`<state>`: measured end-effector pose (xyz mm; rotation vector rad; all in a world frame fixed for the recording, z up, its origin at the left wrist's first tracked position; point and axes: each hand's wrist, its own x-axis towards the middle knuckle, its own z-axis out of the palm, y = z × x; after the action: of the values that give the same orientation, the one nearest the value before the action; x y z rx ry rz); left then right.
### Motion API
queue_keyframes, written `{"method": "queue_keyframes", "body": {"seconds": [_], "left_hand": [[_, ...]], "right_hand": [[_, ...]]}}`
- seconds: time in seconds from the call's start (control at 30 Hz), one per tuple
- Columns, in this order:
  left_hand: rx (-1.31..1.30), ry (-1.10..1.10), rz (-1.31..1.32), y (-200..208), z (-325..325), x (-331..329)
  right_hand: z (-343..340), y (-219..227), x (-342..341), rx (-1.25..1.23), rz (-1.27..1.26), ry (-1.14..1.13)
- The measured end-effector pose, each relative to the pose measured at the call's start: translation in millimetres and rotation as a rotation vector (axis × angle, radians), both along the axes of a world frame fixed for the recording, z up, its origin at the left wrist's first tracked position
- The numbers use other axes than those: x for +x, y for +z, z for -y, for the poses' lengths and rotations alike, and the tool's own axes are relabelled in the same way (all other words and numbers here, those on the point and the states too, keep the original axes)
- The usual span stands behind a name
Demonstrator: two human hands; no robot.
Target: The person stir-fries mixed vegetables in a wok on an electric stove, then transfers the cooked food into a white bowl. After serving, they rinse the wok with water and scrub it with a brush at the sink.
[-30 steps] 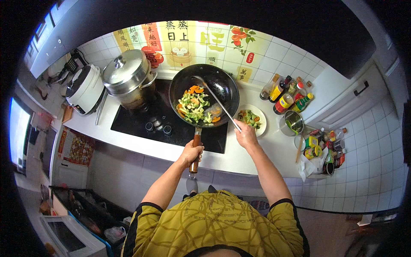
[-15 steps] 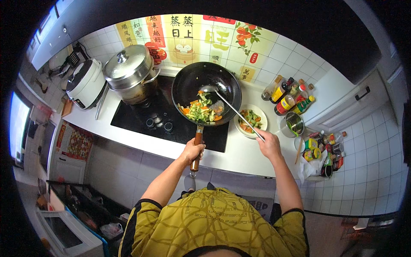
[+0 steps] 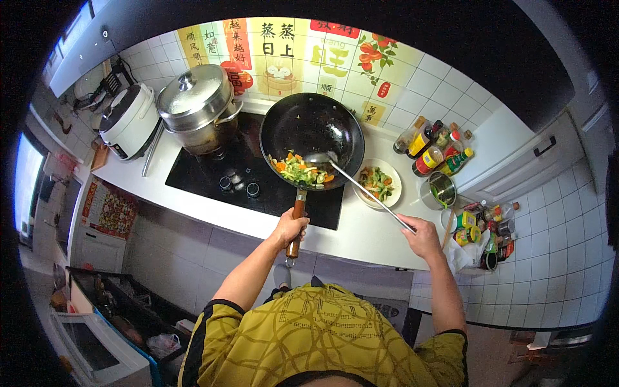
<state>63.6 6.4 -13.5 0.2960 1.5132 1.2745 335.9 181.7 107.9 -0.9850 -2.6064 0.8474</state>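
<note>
Ladle (image 3: 319, 157) came nearer, seemingly gathering food (image 3: 300, 173) in the wok (image 3: 303, 122). Right hand (image 3: 422, 235) gripped the ladle, left hand (image 3: 290, 229) the wok handle (image 3: 300, 205).

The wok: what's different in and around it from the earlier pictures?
The right hand has moved rightward and back toward the person, drawing the ladle head nearer. The vegetables, more spread out at first, now bunch at the near side of the wok. Nothing was newly gripped or let go. The left hand still holds the wok handle.
</note>
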Motion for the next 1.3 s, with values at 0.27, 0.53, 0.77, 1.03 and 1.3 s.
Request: {"method": "queue_keyframes", "body": {"seconds": [0.27,0.53,0.77,1.03,1.3], "left_hand": [[-0.027,-0.005,-0.046,6.2,0.0,3.5],[0.009,-0.001,-0.028,-3.3,2.9,2.3],[0.020,-0.014,-0.026,-0.5,0.2,2.6],[0.023,-0.002,-0.012,-2.1,-0.7,0.8],[0.022,-0.003,-0.008,-2.1,-2.4,0.9]], "right_hand": [[-8.8,9.4,-24.3,-0.009,0.120,-0.085],[23.7,25.0,-41.6,-0.661,0.221,-0.117],[41.5,4.0,-59.0,-1.160,0.029,-0.164],[47.0,-20.9,-70.9,-1.490,-0.266,-0.202],[51.4,-17.9,-83.9,-1.439,-0.272,-0.139]]}}
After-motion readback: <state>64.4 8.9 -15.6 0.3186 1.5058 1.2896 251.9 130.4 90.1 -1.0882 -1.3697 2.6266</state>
